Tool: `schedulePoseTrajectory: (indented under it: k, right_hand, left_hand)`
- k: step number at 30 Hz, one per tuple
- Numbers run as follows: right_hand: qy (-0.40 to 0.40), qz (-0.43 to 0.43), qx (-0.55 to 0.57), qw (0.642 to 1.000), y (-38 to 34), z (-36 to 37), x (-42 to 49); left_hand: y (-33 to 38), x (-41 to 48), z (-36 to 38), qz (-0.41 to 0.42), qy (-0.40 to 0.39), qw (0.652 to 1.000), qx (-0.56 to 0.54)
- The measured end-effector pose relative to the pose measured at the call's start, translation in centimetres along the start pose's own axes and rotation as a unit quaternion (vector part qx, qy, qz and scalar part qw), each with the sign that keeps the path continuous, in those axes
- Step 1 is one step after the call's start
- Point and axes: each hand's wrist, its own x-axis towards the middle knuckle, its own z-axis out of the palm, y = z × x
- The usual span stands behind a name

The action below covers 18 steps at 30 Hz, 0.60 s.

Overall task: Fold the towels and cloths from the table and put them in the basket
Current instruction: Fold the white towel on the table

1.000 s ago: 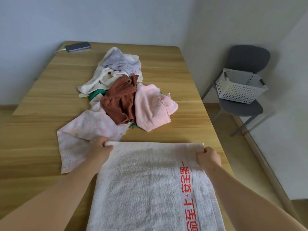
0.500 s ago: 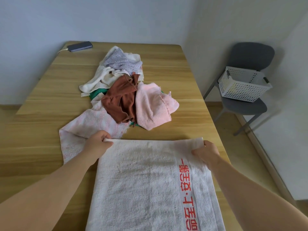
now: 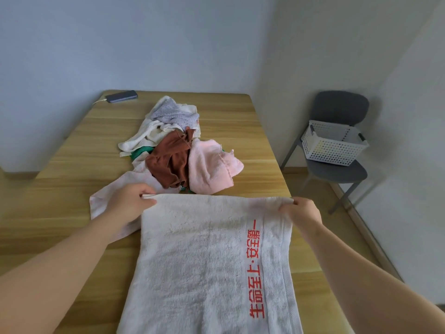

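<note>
A white towel (image 3: 204, 256) with a red printed stripe lies spread at the near edge of the wooden table (image 3: 79, 150). My left hand (image 3: 128, 204) pinches its far left corner and my right hand (image 3: 302, 210) pinches its far right corner; the far edge is raised a little off the table. Beyond it sits a pile of cloths: a pink towel (image 3: 210, 168), a brown cloth (image 3: 172, 161), a pale pink patterned cloth (image 3: 113, 196), a cream cloth (image 3: 144, 137) and a lilac dotted one (image 3: 173, 112). The white plastic basket (image 3: 333, 143) stands on a chair at the right.
A grey chair (image 3: 342, 107) holding the basket stands by the right wall, apart from the table. A dark phone (image 3: 121, 95) with a cable lies at the table's far left corner. Bare wood shows on the left side of the table.
Both hands have lifted the towel's far edge slightly; the right hand has changed from resting on the corner to pinching it. The view has tilted upward.
</note>
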Motion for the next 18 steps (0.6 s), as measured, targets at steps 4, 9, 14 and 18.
schedulePoseTrajectory:
  k: [4,9,14,18]
  right_hand:
    - [-0.045,-0.024,0.039,0.998,1.2,-1.9,-3.3]
    - [-0.134,-0.005,0.128,0.983,4.2,-3.3,-8.6]
    - [-0.21,0.056,0.243,0.945,8.3,-3.7,-12.5]
    - [-0.227,0.129,0.283,0.923,11.3,-3.8,-14.9]
  left_hand:
    - [0.0,-4.2,-0.7,-0.007,0.022,1.0,-0.005]
    - [-1.0,-10.4,-0.6,-0.046,0.035,0.996,-0.072]
    - [-2.3,-16.9,0.5,-0.129,0.031,0.977,-0.168]
    - [-3.3,-21.1,1.4,-0.192,0.028,0.951,-0.239]
